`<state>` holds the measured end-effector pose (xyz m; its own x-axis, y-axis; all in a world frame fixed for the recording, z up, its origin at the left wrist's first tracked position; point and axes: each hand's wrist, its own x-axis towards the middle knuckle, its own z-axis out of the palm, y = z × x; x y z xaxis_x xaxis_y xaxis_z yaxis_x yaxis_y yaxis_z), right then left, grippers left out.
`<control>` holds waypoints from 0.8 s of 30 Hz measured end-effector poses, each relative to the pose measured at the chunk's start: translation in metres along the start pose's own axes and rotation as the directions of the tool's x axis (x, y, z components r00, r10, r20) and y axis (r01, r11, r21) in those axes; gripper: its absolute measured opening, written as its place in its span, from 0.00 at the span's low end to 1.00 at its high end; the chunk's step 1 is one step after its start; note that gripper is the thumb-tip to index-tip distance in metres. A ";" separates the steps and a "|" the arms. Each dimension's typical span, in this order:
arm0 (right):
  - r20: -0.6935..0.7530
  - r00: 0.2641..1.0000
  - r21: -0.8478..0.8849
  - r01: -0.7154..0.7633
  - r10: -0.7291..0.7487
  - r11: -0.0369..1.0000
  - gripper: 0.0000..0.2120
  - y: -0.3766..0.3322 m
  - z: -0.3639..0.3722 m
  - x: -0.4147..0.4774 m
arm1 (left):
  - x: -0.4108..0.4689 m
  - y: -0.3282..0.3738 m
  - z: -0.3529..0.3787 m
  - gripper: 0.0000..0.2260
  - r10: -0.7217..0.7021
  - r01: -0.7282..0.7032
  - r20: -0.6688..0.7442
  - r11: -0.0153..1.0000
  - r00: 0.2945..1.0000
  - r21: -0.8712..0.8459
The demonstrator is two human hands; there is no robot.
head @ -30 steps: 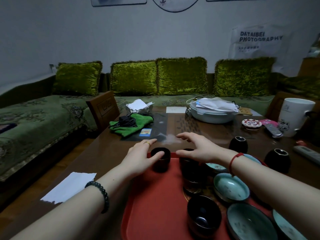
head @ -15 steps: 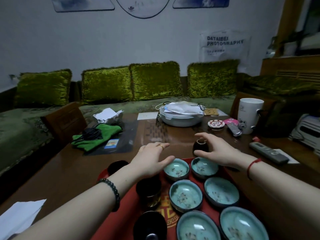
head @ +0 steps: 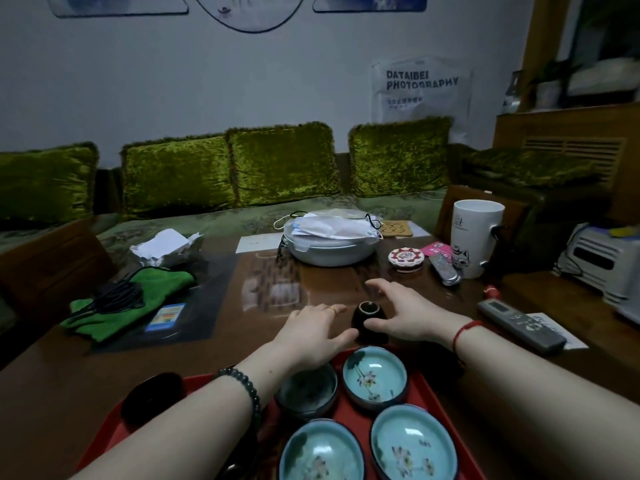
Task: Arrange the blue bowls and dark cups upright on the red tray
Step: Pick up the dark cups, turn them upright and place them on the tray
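— Where is the dark cup (head: 369, 318)?
— It stands upright on the counter (head: 346, 282), just beyond the red tray (head: 349, 422).
— And the hands?
— The left grip (head: 311, 332) and the right grip (head: 407, 317) are both open, fingers spread, close on each side of it.
— The blue bowls (head: 374, 375)?
— Four sit upright on the tray. A second dark cup (head: 152, 398) is at its left corner.

Four pale-blue glazed ceramic bowls (head: 374, 375), two plainly visible dark round cups (head: 370, 318), one red plastic tray (head: 351, 419), two grey remote controls (head: 521, 325), one tall white mug (head: 476, 237).
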<state>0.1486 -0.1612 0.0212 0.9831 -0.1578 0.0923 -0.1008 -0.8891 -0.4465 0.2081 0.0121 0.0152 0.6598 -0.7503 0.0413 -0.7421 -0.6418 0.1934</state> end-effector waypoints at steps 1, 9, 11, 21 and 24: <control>0.018 1.000 -0.010 0.000 0.000 1.000 0.34 0.001 0.002 0.004 | 0.005 0.001 0.003 0.27 -0.006 0.006 0.014 1.000 1.000 -0.008; 0.153 0.988 -0.067 -0.003 0.013 0.998 0.33 0.003 0.018 0.023 | 0.013 -0.009 0.010 0.27 -0.027 0.028 0.048 0.999 0.998 -0.021; 0.128 0.992 -0.051 -0.009 0.016 0.999 0.31 0.003 0.018 0.023 | 0.010 -0.012 0.008 0.27 -0.032 0.033 0.042 0.999 0.999 -0.021; -0.282 0.959 0.300 0.122 -0.034 0.946 0.25 -0.014 0.010 -0.005 | -0.018 -0.017 -0.007 0.26 -0.067 0.042 -0.076 0.956 0.995 -0.289; -0.326 0.944 0.398 0.186 -0.051 0.898 0.25 -0.031 0.004 -0.023 | -0.032 -0.015 -0.014 0.26 -0.081 0.023 -0.101 0.876 0.992 -0.482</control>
<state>0.1292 -0.1286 0.0297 0.8836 -0.2434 0.4000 0.1533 -0.6566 -0.7384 0.1998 0.0475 0.0249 0.7264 -0.6760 0.1238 -0.5776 -0.5029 0.6430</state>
